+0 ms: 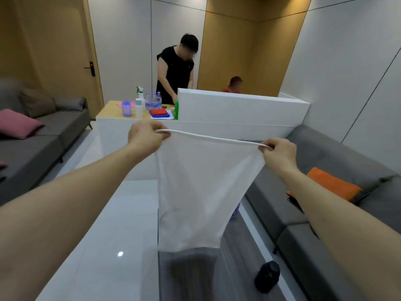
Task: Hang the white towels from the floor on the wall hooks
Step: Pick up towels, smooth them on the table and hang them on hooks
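Thin white cloth towel [201, 192] held up in air, spread between both hands, lower edge hanging free above glossy white tabletop [104, 246]. No wall hooks in view.

Step, as judged: carry towel to hook. Keep top edge taut and level; gather middle of edge for hook so both sides drape even; keep hem off floor.

Left hand [145, 135] pinches left top corner, fingers curled. Right hand [280, 152] pinches right corner, same. Both arms stretched forward, well apart, left slightly higher.

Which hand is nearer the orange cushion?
Right. The right hand grips the towel corner just up-left of the orange cushion; the left hand grips the far corner.
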{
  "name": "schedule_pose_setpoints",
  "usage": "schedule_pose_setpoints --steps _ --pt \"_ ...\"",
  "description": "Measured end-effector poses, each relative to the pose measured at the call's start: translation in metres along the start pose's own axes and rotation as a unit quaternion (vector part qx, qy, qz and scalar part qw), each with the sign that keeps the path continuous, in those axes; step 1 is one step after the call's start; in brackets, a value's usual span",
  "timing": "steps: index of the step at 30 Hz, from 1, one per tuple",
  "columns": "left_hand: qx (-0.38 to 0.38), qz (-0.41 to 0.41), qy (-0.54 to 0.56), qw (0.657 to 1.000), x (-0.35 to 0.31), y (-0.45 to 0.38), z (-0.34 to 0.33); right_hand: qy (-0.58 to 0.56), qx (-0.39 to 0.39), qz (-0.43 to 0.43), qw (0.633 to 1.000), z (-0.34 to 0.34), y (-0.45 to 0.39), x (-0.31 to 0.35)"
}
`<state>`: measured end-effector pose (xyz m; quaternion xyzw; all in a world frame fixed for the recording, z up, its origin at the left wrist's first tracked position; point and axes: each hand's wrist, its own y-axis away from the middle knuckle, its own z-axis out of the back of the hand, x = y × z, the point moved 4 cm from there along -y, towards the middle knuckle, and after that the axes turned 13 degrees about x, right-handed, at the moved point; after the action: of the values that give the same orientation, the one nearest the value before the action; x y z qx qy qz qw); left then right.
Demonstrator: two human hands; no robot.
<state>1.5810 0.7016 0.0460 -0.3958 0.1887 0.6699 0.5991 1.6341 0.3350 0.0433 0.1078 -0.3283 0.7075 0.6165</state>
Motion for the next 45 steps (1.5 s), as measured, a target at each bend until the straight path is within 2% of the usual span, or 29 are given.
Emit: schedule_pose_setpoints --steps 5,8,17,25,29,33,39,41,45 --pt "0.015 0.009 0.012 1.000 0.004 0.026 -0.031 0.003 0.029 -0.003 1.000 -0.009 0.031 -0.040" --pt "0.026 0.042 0.019 0.999 0.015 0.066 -0.058 0.007 0.055 -0.010 0.998 -0.019 0.065 -0.068" --pt "0.045 0.167 -0.044 0.984 0.028 0.274 -0.150 -0.033 0.154 -0.035 0.987 -0.034 0.221 -0.178" --pt "0.170 0.220 -0.104 0.955 0.036 0.436 -0.215 -0.027 0.241 -0.094 0.966 -0.025 0.387 -0.265" --pt "0.245 0.234 -0.112 0.934 0.053 0.501 -0.237 -0.015 0.270 -0.133 0.953 -0.014 0.463 -0.286" --pt "0.311 0.248 -0.126 0.909 0.075 0.566 -0.247 0.046 0.313 -0.170 0.933 -0.005 0.540 -0.294" --pt "0.408 0.259 -0.125 0.866 0.105 0.654 -0.257 0.084 0.449 -0.234 0.858 -0.012 0.629 -0.306" --pt "0.417 0.259 -0.129 0.862 0.112 0.667 -0.259 0.091 0.459 -0.239 0.851 -0.017 0.643 -0.311" --pt "0.381 0.264 -0.133 0.876 0.125 0.658 -0.265 0.099 0.450 -0.230 0.857 -0.031 0.638 -0.319"
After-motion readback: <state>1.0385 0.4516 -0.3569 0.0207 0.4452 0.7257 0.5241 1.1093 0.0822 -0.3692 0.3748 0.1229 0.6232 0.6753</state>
